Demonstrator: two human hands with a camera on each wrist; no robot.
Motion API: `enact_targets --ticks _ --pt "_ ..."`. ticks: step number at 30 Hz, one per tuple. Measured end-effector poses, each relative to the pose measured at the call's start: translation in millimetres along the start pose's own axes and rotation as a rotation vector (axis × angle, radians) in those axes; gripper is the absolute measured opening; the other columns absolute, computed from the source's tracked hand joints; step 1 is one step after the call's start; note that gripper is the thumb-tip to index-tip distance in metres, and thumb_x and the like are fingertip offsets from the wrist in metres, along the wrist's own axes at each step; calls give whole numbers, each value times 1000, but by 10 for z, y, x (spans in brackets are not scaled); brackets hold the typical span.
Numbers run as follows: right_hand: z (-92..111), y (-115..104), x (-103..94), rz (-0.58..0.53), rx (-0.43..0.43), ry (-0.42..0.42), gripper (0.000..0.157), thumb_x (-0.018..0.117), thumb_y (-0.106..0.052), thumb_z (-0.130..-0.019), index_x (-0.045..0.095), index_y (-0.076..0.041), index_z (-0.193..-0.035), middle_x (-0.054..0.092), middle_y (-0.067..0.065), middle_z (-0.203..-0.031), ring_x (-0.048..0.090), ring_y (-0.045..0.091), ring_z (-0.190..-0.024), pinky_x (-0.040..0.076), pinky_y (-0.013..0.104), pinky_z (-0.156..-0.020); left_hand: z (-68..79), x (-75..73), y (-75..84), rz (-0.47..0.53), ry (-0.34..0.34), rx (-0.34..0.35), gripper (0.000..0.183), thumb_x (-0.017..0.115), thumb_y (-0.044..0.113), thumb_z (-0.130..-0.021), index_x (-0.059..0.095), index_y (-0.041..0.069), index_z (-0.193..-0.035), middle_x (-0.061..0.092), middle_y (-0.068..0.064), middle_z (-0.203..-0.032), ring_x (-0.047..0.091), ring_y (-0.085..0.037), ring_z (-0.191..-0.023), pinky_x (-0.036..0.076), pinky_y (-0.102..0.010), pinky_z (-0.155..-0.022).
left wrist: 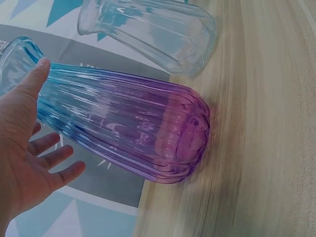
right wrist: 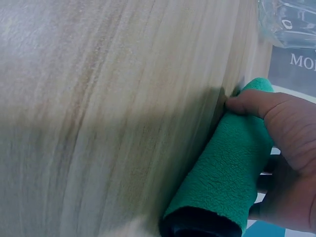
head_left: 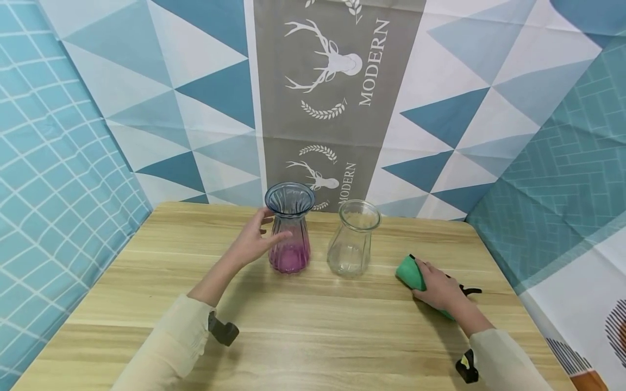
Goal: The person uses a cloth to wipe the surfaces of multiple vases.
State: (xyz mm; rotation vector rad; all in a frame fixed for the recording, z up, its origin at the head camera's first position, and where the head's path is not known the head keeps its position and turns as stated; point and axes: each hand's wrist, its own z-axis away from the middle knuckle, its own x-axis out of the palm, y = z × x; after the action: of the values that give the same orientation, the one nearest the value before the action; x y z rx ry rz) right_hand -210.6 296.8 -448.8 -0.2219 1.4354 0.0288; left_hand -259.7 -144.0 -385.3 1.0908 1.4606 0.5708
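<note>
A ribbed glass vase point(head_left: 290, 239), blue at the flared rim and purple-pink at the base, stands upright on the table. My left hand point(head_left: 256, 239) is beside its neck, thumb in front and fingers spread apart; in the left wrist view the thumb tip overlaps the neck. Just right of it stands a clear glass vase point(head_left: 349, 250). Over on the right, my right hand point(head_left: 437, 288) grips a green fleecy roll point(right wrist: 222, 158) that lies on the table, thumb on one side and fingers on the other. The roll's near end point(right wrist: 197, 224) is black.
The wooden tabletop point(head_left: 313, 336) reaches back to a hanging cloth point(head_left: 323, 125) with triangles and deer heads, close behind both vases. Blue gridded cloth point(head_left: 58, 179) borders the left side, and green patterned cloth point(head_left: 562, 163) the right. A black strap point(head_left: 471, 291) sticks out by the roll.
</note>
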Motion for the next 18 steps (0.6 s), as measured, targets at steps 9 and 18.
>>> enact_targets --ticks 9,18 --pt "-17 -30 13 8 12 9 76 65 -15 -81 25 7 -142 37 37 -136 43 53 -118 39 72 -82 -10 29 -7 2 -10 -5 77 71 40 -81 32 7 -139 42 -16 -140 42 -36 -129 40 -54 -103" --pt "-73 -23 65 20 32 55 75 65 -24 -84 27 6 -142 44 34 -130 46 52 -113 40 70 -82 -31 46 0 10 -3 18 69 71 34 -83 37 4 -134 47 -17 -135 45 -35 -127 42 -52 -102"
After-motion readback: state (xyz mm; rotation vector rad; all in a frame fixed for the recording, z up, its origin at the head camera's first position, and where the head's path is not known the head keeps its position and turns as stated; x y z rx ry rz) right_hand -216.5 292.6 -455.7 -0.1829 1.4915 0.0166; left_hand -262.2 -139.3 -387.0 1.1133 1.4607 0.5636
